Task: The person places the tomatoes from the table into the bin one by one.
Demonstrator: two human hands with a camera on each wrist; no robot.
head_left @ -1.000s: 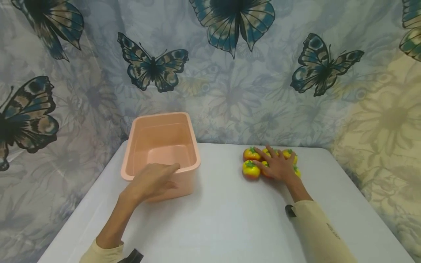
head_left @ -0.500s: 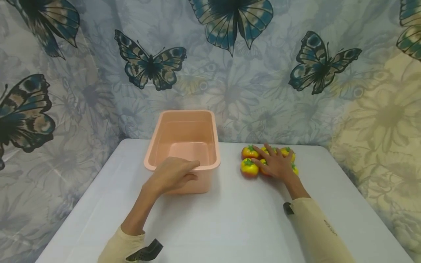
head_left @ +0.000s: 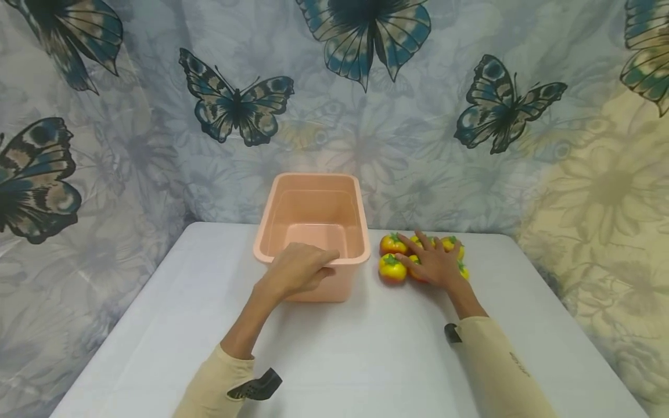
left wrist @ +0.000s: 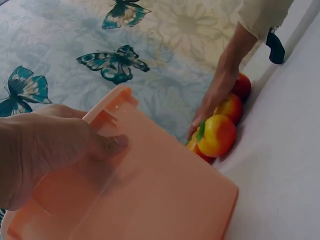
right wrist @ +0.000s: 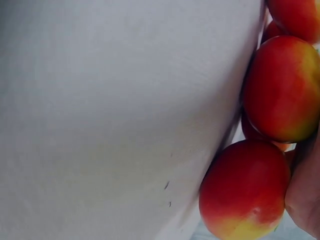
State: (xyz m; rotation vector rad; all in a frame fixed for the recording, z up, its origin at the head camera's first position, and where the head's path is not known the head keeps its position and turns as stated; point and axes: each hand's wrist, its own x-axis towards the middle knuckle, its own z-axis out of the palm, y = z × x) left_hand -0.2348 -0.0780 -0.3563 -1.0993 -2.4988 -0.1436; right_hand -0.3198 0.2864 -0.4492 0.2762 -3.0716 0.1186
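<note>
My left hand (head_left: 299, 270) grips the near rim of a peach-coloured plastic bin (head_left: 320, 294). In the left wrist view the thumb lies against the outside of the bin (left wrist: 165, 180), with the fingers over the rim. No contents show inside the bin in the head view. To its right, several yellow-and-red persimmon-like fruits (head_left: 392, 270) with green leafy tops sit close together. Across them my right hand (head_left: 439, 264) rests with its fingers spread, partly hiding some. In the right wrist view the red underside of a fruit (right wrist: 245, 190) touches part of the hand (right wrist: 306, 195).
The white table (head_left: 366, 360) carries both the bin and the fruits. Behind it hangs a butterfly-print cloth (head_left: 397, 174), close to the table's far edge. A dark strap piece (head_left: 256, 386) sticks out from the left sleeve.
My left hand has moved the bin rightward across the table, so it now stands close beside the fruits. The right hand stays on the fruits, nearly unmoved.
</note>
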